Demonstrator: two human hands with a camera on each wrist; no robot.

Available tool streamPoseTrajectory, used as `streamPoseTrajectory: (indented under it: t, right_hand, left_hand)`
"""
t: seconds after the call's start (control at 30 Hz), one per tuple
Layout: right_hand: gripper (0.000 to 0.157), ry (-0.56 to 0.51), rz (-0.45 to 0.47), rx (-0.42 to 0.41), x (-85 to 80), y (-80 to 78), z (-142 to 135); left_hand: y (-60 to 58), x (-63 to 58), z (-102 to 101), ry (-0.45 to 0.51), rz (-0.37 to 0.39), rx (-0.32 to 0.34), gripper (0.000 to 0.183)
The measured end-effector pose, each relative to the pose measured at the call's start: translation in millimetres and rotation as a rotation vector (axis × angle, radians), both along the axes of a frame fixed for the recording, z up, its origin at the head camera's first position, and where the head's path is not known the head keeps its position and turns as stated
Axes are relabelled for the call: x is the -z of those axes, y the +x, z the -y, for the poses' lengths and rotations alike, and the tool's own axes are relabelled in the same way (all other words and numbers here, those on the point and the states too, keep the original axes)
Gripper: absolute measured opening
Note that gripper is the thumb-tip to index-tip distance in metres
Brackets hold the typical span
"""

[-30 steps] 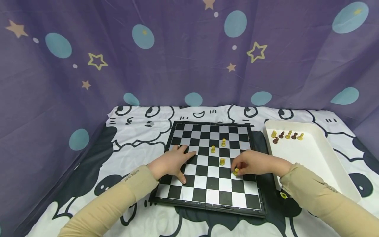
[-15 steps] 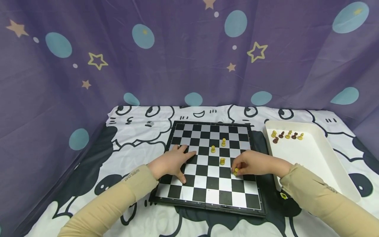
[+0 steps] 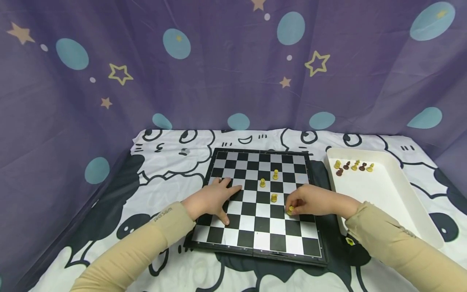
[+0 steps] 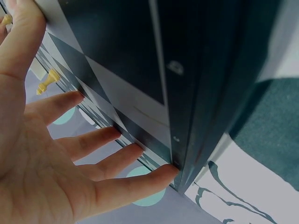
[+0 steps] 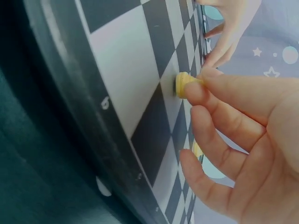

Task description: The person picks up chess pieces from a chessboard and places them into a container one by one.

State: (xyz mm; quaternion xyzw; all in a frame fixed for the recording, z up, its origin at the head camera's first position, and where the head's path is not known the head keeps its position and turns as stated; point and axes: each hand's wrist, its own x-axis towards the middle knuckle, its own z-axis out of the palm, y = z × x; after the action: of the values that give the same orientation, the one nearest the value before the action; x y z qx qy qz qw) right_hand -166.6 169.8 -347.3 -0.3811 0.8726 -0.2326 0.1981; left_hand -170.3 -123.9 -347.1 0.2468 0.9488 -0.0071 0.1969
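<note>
A black-framed chessboard (image 3: 262, 240) lies on the patterned cloth. My right hand (image 3: 313, 199) pinches a small yellow chess piece (image 5: 183, 85) between thumb and index finger, its round base at the board's surface near the right side. Three other yellow chess pieces stand on the board: one at the back (image 3: 275, 174), one farther left (image 3: 262, 183) and one closer to the right hand (image 3: 274, 198). My left hand (image 3: 211, 199) rests with spread, straight fingers on the board's left side. In the left wrist view its fingertips (image 4: 169, 171) reach the squares and the frame.
A white tray (image 3: 392, 202) stands to the right of the board, with several yellow and dark brown chess pieces (image 3: 362, 166) at its back. A small yellow-and-black item (image 3: 349, 241) lies by the tray's left wall. Behind everything hangs a purple curtain (image 3: 219, 77).
</note>
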Motion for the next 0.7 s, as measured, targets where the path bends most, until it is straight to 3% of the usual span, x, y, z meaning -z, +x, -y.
streamPoseTrajectory:
  t: [0.33, 0.7]
  right_hand:
    - [0.010, -0.060, -0.095, -0.009, -13.6, -2.5, -3]
    - [0.010, -0.120, -0.203, 0.036, -24.7, -2.1, -5]
  left_hand:
    - [-0.5, 0.2, 0, -0.009, -0.002, -0.002, 0.109]
    - [0.2, -0.9, 0, -0.010, -0.013, 0.009, 0.108]
